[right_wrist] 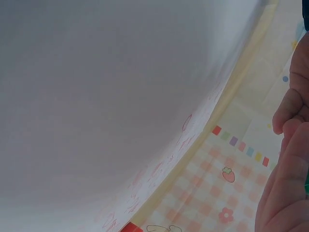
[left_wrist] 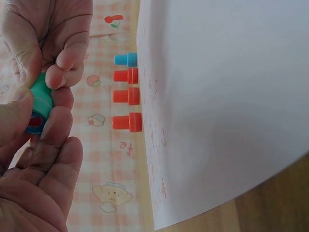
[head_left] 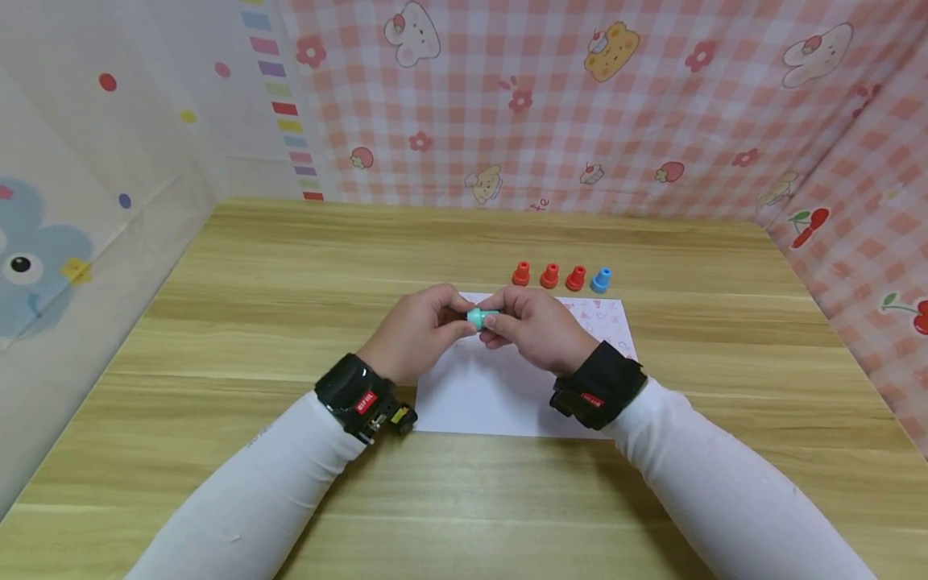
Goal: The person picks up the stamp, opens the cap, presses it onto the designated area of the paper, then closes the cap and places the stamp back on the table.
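Observation:
In the head view both hands meet over the far part of a white sheet of paper. Between them is a small teal-green stamp, lying sideways. My left hand pinches its wider end with thumb and fingers. The narrower end is held by my right hand. Seen from the left wrist, the green stamp has a red face inside a dark blue ring at its wide end. Fingers cover most of it in the right wrist view, where only a green sliver shows.
Beyond the paper stand three red stamps and a blue stamp in a row. Small red and pink prints mark the paper's far right area. A wooden table lies beneath, with a checked cloth behind.

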### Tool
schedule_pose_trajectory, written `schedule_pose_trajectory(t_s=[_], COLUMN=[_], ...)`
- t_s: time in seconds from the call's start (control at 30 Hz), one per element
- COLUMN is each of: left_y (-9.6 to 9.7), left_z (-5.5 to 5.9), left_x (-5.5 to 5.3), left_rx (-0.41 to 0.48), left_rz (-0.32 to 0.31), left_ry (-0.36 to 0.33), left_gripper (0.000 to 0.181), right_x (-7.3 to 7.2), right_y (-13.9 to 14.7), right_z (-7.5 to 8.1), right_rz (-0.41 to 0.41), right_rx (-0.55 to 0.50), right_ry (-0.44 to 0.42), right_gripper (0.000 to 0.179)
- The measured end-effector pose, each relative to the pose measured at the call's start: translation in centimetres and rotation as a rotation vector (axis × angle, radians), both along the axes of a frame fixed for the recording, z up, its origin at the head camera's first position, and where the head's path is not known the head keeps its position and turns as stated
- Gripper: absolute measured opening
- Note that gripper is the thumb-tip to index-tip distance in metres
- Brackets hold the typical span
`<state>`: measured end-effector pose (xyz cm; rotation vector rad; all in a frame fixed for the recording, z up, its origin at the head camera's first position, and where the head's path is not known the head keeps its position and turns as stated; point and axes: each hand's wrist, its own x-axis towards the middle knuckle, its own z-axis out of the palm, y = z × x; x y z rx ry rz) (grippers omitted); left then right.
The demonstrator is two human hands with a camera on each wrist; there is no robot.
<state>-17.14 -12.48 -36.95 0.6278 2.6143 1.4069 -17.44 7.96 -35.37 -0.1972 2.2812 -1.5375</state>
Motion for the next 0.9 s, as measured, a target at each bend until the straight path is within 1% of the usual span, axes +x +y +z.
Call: schedule_pose_trajectory(t_s=[0.37, 0.57, 0.77, 0.87, 0.9], left_y=[-0.2, -0.8, -1.8, -2.2, -2.4], left_z=[0.1, 0.4, 0.6, 0.7, 0.8], left_x=[0.0, -0.2, -0.8, -1.2, -1.4], left_rx=[-0.021, -0.027, -0.049, -0.069, -0.076], left_rz=[0.001, 0.017, 0.084, 0.121, 0.136], left_ry=[0.009, 0.011, 0.045, 0.036, 0.03], left_gripper=[0.015, 0.02, 0.024, 0.026, 0.026], right_x=[0.0, -0.2, -0.6, -0.7, -0.8], right_y=[0.0, -0.1, 0.0, 0.0, 0.0], right_z=[-0.1, 0.0, 0.1, 0.4, 0.5], right_rz=[-0.009, -0.041, -0.083, -0.099, -0.093], right_rx=[-0.026, -0.039, 0.024, 0.072, 0.094], right_ry=[-0.012, -0.035, -0.047, -0.034, -0.016], right_gripper=[0.02, 0.02, 0.02, 0.021, 0.022])
